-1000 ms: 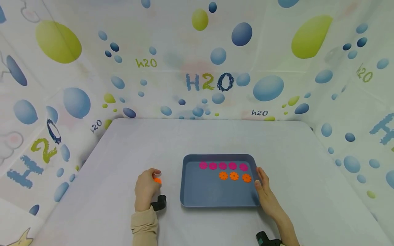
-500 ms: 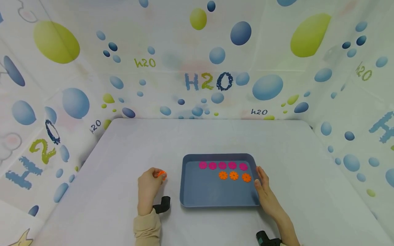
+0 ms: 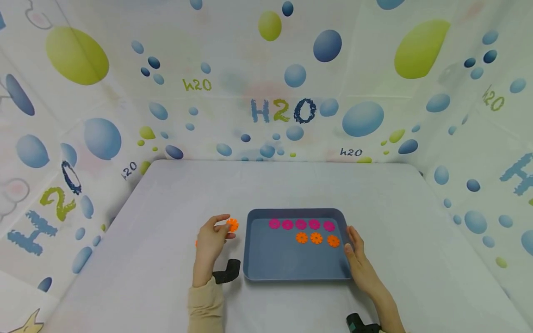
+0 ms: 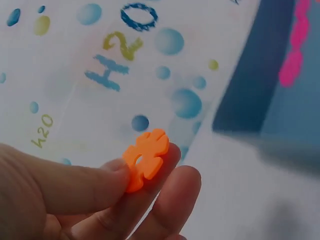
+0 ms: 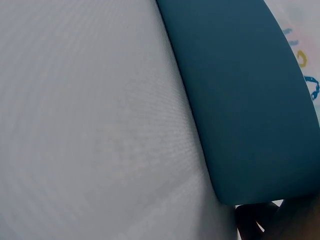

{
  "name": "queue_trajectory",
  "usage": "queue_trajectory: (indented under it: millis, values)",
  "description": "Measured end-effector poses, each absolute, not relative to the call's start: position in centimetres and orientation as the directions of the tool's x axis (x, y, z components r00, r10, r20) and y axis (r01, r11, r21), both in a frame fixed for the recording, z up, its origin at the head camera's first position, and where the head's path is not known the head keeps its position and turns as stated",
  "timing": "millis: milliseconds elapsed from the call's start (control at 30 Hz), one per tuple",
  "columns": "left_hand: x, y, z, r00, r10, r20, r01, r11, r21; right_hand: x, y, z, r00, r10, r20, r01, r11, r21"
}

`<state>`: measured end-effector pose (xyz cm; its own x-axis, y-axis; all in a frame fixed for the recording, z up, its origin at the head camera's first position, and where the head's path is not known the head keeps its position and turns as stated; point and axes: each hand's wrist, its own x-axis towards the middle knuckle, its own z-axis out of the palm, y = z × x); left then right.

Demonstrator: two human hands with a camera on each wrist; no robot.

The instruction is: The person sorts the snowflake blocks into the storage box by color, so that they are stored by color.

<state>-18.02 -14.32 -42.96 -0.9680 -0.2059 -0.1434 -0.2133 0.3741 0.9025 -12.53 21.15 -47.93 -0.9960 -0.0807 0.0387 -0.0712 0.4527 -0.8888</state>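
My left hand (image 3: 211, 239) is raised just left of the tray, pinching an orange flower-shaped disc (image 3: 233, 225) between thumb and fingers. Up close in the left wrist view, the disc (image 4: 147, 159) has notched petals and a hole in its middle. The blue-grey tray (image 3: 287, 268) carries a row of several pink discs (image 3: 301, 224) and, below it, three orange discs (image 3: 316, 238). Against the tray's right side rests my right hand (image 3: 363, 266), fingers fairly straight along the wall and thumb at the rim. The right wrist view shows mostly the tray's outer wall (image 5: 245, 100).
A bit of orange (image 3: 197, 243) shows at the left edge of my left hand, mostly hidden behind it. White cloth (image 3: 200, 185) covers the table, and a patterned curtain (image 3: 233, 46) hangs behind and at both sides.
My left hand has lifted the orange disc and moved right and away from me, closer to the tray. The right hand and the tray have stayed put.
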Motion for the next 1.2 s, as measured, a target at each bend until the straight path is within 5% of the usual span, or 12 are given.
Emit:
queue_trajectory:
  millis: [533,833,1200]
  values:
    - [-19.8,-8.6,-42.4,-0.987,-0.064,-0.144,-0.155,0.204,0.967,-12.5,21.4,-48.2,-0.997,-0.066,0.027,-0.054,0.457,-0.888]
    - [-21.1,-5.7,-43.6,-0.996,0.017,-0.091,-0.08,0.339,0.937,-12.4,21.3,-48.0,-0.997,-0.066,0.025,-0.052,0.446,-0.894]
    - [-21.3,-4.2,-44.9,-0.994,-0.051,-0.095,-0.107,0.545,0.832,-12.5,21.3,-48.2,-0.998,-0.065,0.024,-0.051,0.453,-0.89]
